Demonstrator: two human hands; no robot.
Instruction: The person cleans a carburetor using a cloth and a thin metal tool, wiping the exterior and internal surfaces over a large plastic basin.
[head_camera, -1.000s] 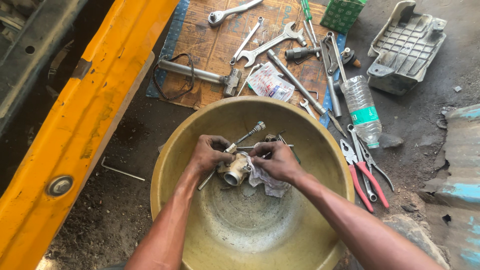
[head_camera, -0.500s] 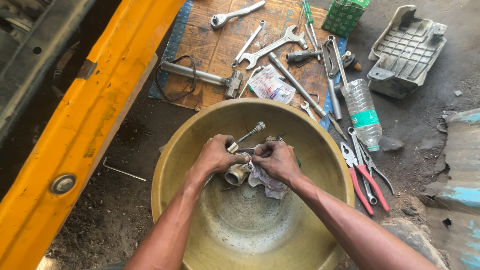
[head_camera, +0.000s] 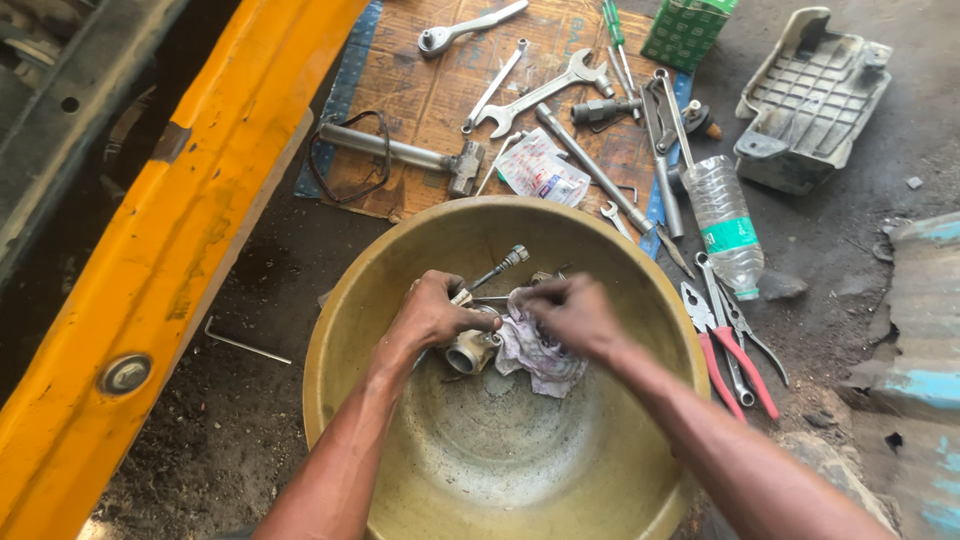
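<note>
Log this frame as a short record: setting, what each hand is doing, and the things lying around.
setting: dirt ground beside an orange metal beam
container: wide brass-coloured metal basin
left hand: grip closed on a small metal part with a round opening
right hand: pressing a crumpled printed rag against the part
nearby: spanners on a cardboard sheet, clear plastic bottle, red-handled pliers

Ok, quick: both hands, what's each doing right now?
Left hand: closed around the metal part over the basin.
Right hand: closed on the rag, pressed against the part.
</note>
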